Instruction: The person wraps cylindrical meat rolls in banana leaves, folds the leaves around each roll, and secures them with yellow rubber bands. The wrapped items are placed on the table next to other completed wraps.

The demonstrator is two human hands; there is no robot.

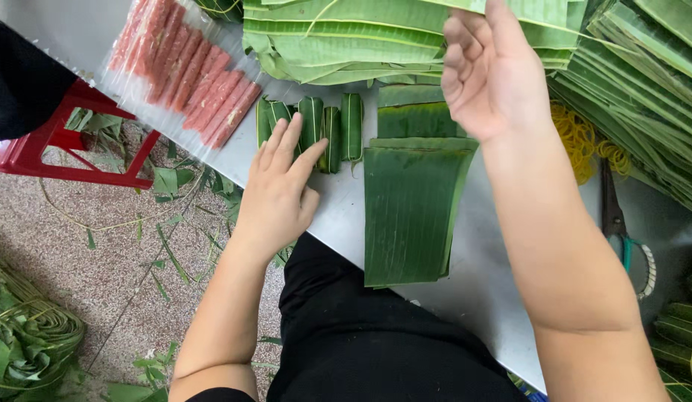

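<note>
Down low, black-clothed lap at the bottom centre of the frame, pebbled floor with scattered leaf scraps to its left. Slightly higher, left of centre: left hand (277,195) flat and open, fingers together, fingertips resting on the leftmost of the small leaf-wrapped rolls (316,128), nothing gripped. Rolls lined up side by side on the pale grey surface (338,216), short, plump, glossy green, each seemingly bound with a thin tie. Probably light and fairly firm, smooth enough to slide; best pinched across the middle, not at the folded ends, lest the wrap loosen. Right beside them at centre, a neat stack of cut banana leaf sheets (409,212), rectangular, finely ribbed, dark green; thin and limp by the look, likely to tear along the ribs, so best lifted flat by an edge. Higher, upper right of centre: right hand (489,71) raised above the leaves, fingers loosely curled, apparently empty. At far right, scissors (617,223) with a teal handle and a heap of yellow rubber bands (580,138). Upper left: clear plastic packet of pink sausage sticks (186,71), slick and soft-looking, overhanging the surface edge above a red stool (55,141). Farthest, across the top: big bundles of long folded leaves (346,37).
</note>
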